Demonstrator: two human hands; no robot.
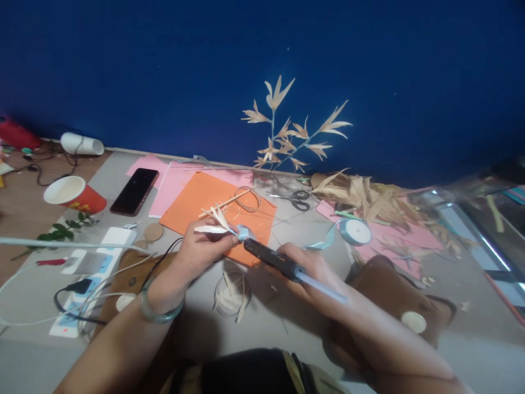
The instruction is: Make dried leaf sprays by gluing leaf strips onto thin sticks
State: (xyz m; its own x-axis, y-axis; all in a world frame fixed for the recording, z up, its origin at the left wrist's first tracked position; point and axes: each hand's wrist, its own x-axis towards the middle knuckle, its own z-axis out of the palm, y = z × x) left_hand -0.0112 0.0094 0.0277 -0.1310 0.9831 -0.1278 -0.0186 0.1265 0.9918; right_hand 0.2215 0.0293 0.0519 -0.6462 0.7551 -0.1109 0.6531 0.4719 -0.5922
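A: What's on the grey desk?
B: A flat orange paper sheet at centre, w/ both hands just in front.
A: And the right hand?
B: Grip clenched round a black hot-glue gun (pale stick out the back), nozzle right by the light-blue ribbon wrap.
A: The left hand?
B: Grip pinches the small pale dried-leaf sprig over the sheet's near edge; ribbon's round its stem.

Both forearms are bare from the left hand and the right hand back to the view's lower edge. A smooth, round bangle of translucent grey-green circles the left wrist. Below, a black garment covers the lap or torso, crossed by an olive-khaki strip
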